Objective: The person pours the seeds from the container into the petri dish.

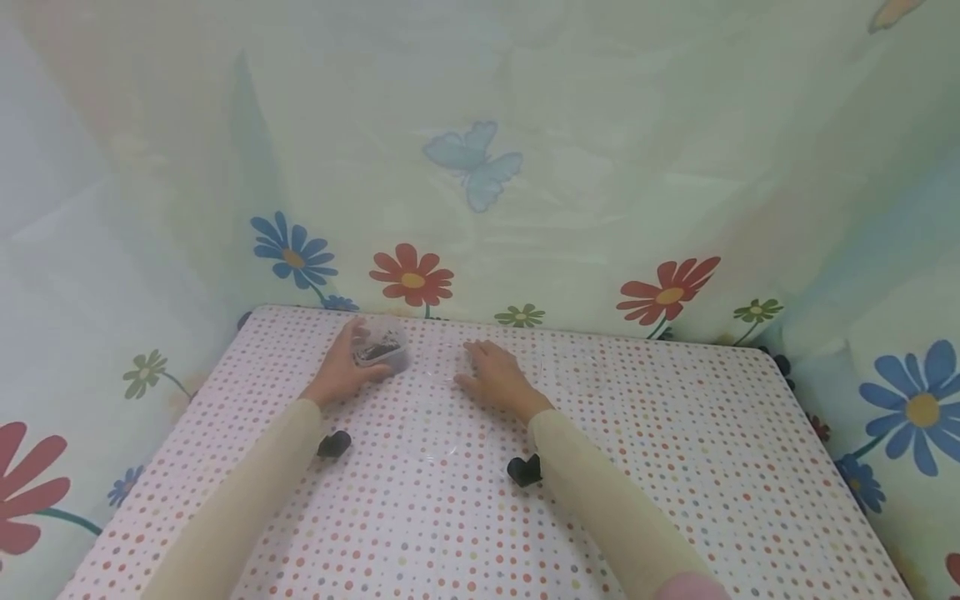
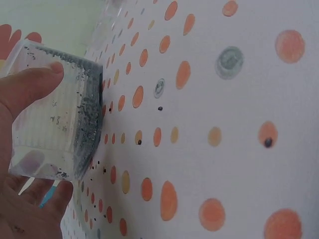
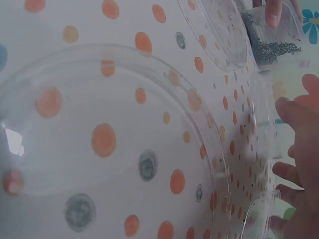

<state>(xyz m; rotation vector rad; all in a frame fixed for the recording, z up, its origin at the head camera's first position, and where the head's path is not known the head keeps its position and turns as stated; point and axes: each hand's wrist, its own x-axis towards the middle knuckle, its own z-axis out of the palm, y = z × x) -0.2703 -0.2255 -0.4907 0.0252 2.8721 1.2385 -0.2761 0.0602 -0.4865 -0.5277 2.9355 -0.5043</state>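
Observation:
My left hand (image 1: 341, 371) grips a clear plastic box (image 2: 52, 114) at the back left of the table, thumb on one side and fingers on the other. Small dark granules (image 2: 88, 117) lie along the bottom of the box, and some cling to its walls. To the right, my right hand (image 1: 501, 382) hovers low over the table, fingers spread and holding nothing. Round clear dishes lie around it: a large one (image 3: 169, 74) in the right wrist view's foreground, a second (image 3: 219, 35) towards the box, and another (image 3: 259, 214) by the fingertips.
A white tablecloth (image 1: 420, 533) with coloured dots covers the table. A few dark specks (image 2: 160, 108) are scattered on it near the box. Behind the table's back edge hangs a flowered curtain (image 1: 570, 208), with more fabric on both sides.

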